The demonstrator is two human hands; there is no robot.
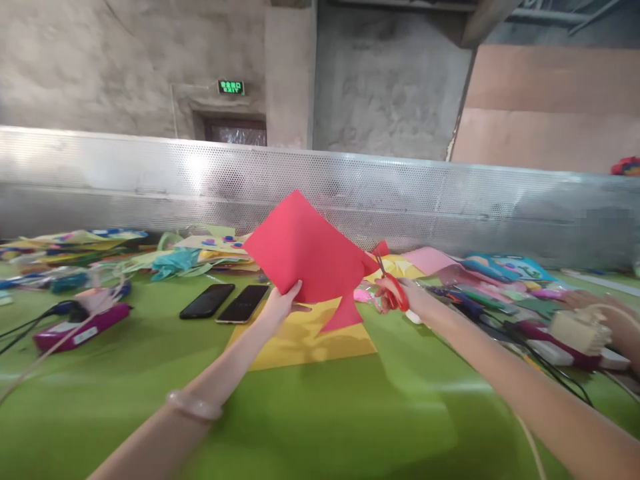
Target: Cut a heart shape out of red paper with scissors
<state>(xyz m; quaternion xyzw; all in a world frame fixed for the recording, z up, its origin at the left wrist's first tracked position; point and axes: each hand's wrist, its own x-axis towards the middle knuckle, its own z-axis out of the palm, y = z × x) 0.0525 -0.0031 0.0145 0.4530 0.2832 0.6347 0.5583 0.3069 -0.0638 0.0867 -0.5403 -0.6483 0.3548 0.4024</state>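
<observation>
A sheet of red paper (310,250) is raised over the table, pinched at its lower left edge by my left hand (284,303). Fingers of my right hand (404,293) are wrapped round the red handles of a pair of scissors (397,293). The scissor blades point up beside the right corner of the red paper. From the sheet's lower right a partly cut red strip (345,317) hangs down. Under it, a sheet of yellow paper (305,343) lies flat on the green table (320,420).
Two black phones (207,301) lie left of the yellow sheet. A purple power strip (85,328) with cables sits farther left. Colourful craft papers (185,263) line the perforated metal barrier (320,177). At the right edge another person's hand (595,303) is near a beige plug (580,330).
</observation>
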